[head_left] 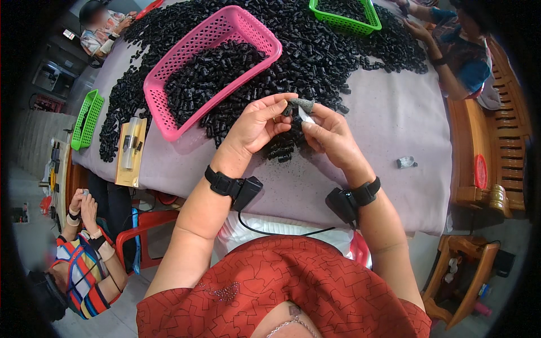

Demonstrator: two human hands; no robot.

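Observation:
My left hand [255, 125] pinches a small black plastic part [286, 111] between thumb and fingers, over the near edge of a big heap of similar black parts [315, 53]. Close against it, my right hand [333, 135] grips a small whitish pointed tool, blade-like in shape [305, 116]; its exact kind cannot be made out. A grey finger sleeve [303, 105] covers the tip of my right index finger. The fingertips of both hands nearly meet. Some black parts and fine dark crumbs lie on the cloth just below them.
A pink basket [159, 74] full of black parts stands left of the heap. Green baskets [350, 26] [82, 135] sit at the far right and left edge. A yellow card with a clear tube [131, 147] lies left; a small clear item [404, 163] lies right. Co-workers sit around the table.

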